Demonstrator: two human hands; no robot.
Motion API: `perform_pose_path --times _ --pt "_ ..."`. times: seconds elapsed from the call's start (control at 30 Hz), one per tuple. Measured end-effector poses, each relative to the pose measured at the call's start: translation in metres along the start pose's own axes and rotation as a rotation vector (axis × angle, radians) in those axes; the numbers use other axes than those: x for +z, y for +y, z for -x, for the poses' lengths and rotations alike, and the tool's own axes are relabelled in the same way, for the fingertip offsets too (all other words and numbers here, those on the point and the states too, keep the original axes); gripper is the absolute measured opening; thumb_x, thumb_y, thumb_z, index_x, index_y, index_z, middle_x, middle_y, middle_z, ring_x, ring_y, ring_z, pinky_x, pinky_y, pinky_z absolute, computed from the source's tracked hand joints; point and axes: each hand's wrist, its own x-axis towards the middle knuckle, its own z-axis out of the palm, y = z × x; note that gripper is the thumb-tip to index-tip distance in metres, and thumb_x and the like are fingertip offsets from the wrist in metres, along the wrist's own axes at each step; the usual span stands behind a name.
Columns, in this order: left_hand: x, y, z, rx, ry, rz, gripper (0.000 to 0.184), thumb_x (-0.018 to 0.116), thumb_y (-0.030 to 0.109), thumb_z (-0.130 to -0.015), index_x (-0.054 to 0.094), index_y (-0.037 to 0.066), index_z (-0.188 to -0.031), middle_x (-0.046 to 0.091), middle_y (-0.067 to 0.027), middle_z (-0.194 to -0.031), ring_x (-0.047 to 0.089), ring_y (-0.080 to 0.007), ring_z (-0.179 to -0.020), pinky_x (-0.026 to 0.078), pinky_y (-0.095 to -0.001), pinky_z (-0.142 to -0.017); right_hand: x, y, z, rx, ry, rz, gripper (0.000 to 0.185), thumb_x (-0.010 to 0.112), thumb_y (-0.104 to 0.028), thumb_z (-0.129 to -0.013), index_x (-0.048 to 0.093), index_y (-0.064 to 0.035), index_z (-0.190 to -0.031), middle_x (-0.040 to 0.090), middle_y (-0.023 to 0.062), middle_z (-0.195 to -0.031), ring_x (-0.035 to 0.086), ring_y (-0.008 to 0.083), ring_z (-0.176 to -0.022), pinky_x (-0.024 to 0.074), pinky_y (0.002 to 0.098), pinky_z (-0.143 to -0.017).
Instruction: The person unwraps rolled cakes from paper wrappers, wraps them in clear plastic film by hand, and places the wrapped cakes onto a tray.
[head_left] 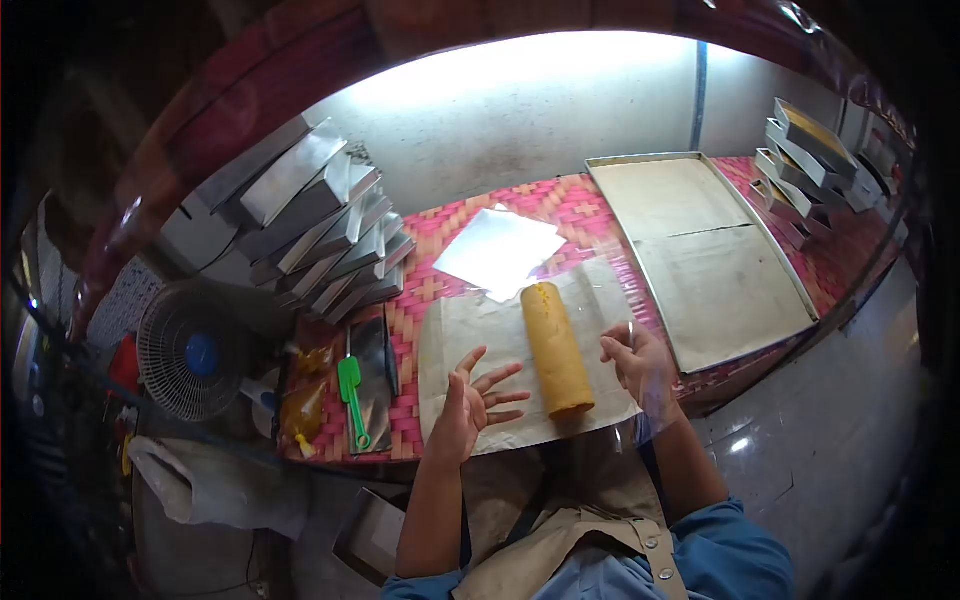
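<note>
A golden-brown cake roll (557, 350) lies lengthwise on a sheet of baking paper (470, 330) in front of me. My left hand (477, 402) is just left of the roll, open with its fingers spread, touching nothing. On the other side, my right hand (640, 368) is closed in a pinch on a clear plastic sheet (655, 412), which shows mainly by its glints around the wrist and the paper's right edge. How far the sheet reaches is hard to make out. Neither hand touches the roll.
White glossy sheets (500, 250) lie behind the roll. A large paper-lined baking tray (724, 270) is at right. Stacked boxes stand left (335, 225) and right (815, 150). A green spatula (350, 385), yellow-filled bags (302, 410) and a fan (200, 350) are at left.
</note>
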Motion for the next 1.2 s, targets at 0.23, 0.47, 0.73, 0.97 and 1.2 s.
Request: perform_pose_path --times 0.23,0.47,0.73,0.97,1.2 --pt "-0.006 -0.022 -0.025 -0.071 0.016 0.077 0.091 0.028 0.072 -0.078 -0.006 0.012 -0.137 0.035 -0.0291 -0.128 0.052 -0.0379 -0.103 0.046 -0.0496 -0.081 0.002 -0.004 -0.038 -0.255 0.008 0.483 0.017 0.057 -0.016 -0.080 0.054 -0.0007 -0.088 0.060 0.0138 -0.071 0.060 0.0244 -0.067 0.0445 0.0334 -0.061" --pt "-0.025 -0.042 -0.044 -0.113 0.173 -0.012 0.089 0.048 0.059 -0.079 -0.005 0.017 -0.137 0.034 -0.0262 -0.129 0.051 -0.0361 -0.105 0.046 -0.0487 -0.081 0.009 0.017 -0.080 -0.317 -0.007 0.603 0.020 0.057 -0.015 -0.080 0.053 -0.0008 -0.094 0.060 0.0139 -0.070 0.059 0.0255 -0.065 0.0453 0.0348 -0.060" --pt "-0.039 -0.054 -0.050 -0.093 0.257 -0.016 0.070 0.061 0.005 -0.079 0.020 0.013 -0.135 0.043 -0.0168 -0.124 0.057 -0.0221 -0.088 0.052 -0.0329 -0.072 -0.009 0.035 -0.086 -0.059 -0.107 0.182 0.039 0.062 -0.013 -0.078 0.045 0.0026 -0.109 0.060 0.0082 -0.072 0.056 0.0120 -0.054 0.0414 0.0235 -0.043" --pt "-0.034 -0.055 -0.043 -0.128 0.269 -0.030 0.057 0.059 -0.004 -0.075 0.040 0.007 -0.127 0.044 -0.0080 -0.126 0.058 -0.0148 -0.080 0.052 -0.0266 -0.063 -0.009 0.046 -0.083 0.035 -0.038 0.073 0.044 0.064 -0.012 -0.076 0.041 0.0031 -0.111 0.060 0.0076 -0.072 0.053 0.0095 -0.050 0.0369 0.0199 -0.041" --pt "-0.034 -0.067 -0.042 -0.140 0.309 0.010 0.057 0.058 -0.005 -0.075 0.040 0.006 -0.128 0.042 -0.0066 -0.128 0.057 -0.0143 -0.080 0.051 -0.0255 -0.061 -0.009 0.061 -0.093 -0.031 -0.001 0.049 0.040 0.065 -0.008 -0.076 0.044 0.0045 -0.107 0.060 0.0076 -0.068 0.051 0.0085 -0.048 0.0399 0.0208 -0.042"
